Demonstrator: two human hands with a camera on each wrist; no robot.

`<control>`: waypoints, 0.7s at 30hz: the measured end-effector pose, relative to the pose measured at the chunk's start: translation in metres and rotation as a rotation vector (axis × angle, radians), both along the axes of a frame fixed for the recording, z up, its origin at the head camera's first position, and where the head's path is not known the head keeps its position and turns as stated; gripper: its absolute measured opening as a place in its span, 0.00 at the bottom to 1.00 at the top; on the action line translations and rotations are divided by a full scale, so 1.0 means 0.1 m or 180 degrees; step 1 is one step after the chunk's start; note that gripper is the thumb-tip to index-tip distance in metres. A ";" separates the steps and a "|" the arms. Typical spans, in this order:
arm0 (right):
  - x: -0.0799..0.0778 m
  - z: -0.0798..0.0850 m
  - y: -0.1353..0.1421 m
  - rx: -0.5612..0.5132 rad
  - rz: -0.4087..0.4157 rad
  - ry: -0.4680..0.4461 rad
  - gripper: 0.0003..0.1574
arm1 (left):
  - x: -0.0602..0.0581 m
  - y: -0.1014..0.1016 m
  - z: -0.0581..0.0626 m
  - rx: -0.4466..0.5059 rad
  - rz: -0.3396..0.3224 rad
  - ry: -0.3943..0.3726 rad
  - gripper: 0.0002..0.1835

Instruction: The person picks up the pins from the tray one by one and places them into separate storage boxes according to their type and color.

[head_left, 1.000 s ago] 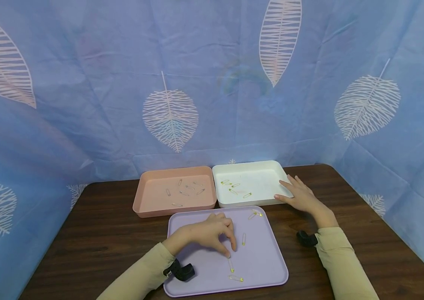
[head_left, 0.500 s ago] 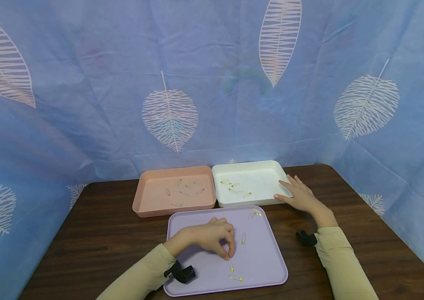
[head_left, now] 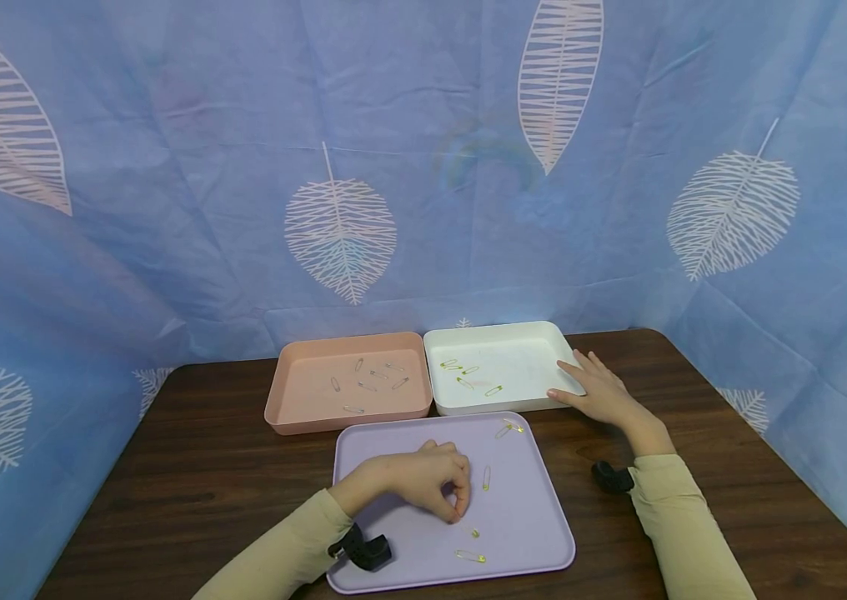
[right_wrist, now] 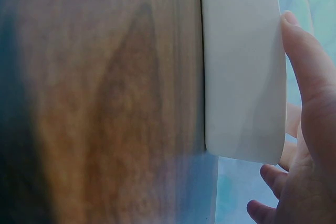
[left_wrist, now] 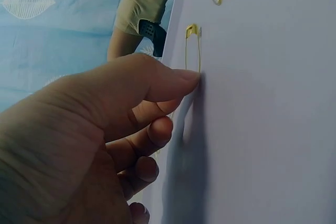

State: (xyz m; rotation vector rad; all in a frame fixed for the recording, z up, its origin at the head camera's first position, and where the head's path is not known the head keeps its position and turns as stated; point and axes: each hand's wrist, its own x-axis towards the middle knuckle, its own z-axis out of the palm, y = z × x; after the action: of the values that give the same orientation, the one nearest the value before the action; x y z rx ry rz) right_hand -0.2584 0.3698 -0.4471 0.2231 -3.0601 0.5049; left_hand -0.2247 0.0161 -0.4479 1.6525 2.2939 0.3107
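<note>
My left hand (head_left: 427, 483) is over the lilac tray (head_left: 528, 521), thumb and forefinger pinching a gold safety pin (left_wrist: 192, 31) by its end. The clasp points away from the fingertips in the left wrist view. Another gold safety pin (head_left: 471, 556) lies just nearer the front, one (head_left: 487, 477) to the right, and two overlapping ones (head_left: 506, 429) in the far right corner. My right hand (head_left: 602, 396) rests at the right end of the white tray (head_left: 528, 358), fingers spread; in the right wrist view its thumb touches the rim above the tray wall (right_wrist: 244, 77).
Several gold safety pins (head_left: 464, 382) lie in the left part of the white tray. Against its left side stands a pink tray (head_left: 303, 367) with several silver safety pins (head_left: 367, 386). A blue leaf-patterned cloth (head_left: 423, 233) hangs behind the dark wooden table (head_left: 191, 467).
The left thumb and forefinger have closed on the end of a safety pin on the lilac tray, and its clasp has shifted slightly right and away. The right hand has stayed still.
</note>
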 end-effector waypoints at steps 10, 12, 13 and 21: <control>0.00 0.01 0.00 0.0000 0.0020 0.0000 0.50 | -0.04 0.00 0.04 0.0070 0.0086 0.0000 0.03; 0.00 0.01 0.00 0.0011 0.0026 0.0005 0.50 | -0.06 0.00 0.07 0.0098 0.0103 0.0015 0.02; 0.00 0.01 0.00 0.0014 0.0028 0.0011 0.50 | -0.08 0.00 0.08 0.0112 0.0110 0.0031 0.02; -0.01 0.00 0.01 0.0000 0.0017 -0.0005 0.50 | -0.16 0.03 0.21 0.0299 0.0212 0.0117 0.05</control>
State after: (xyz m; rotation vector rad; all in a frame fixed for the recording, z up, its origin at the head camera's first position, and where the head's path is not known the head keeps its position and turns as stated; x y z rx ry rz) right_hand -0.2590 0.3708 -0.4469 0.2312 -3.0617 0.5055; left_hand -0.2411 0.0189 -0.4274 1.6407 2.3995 0.4123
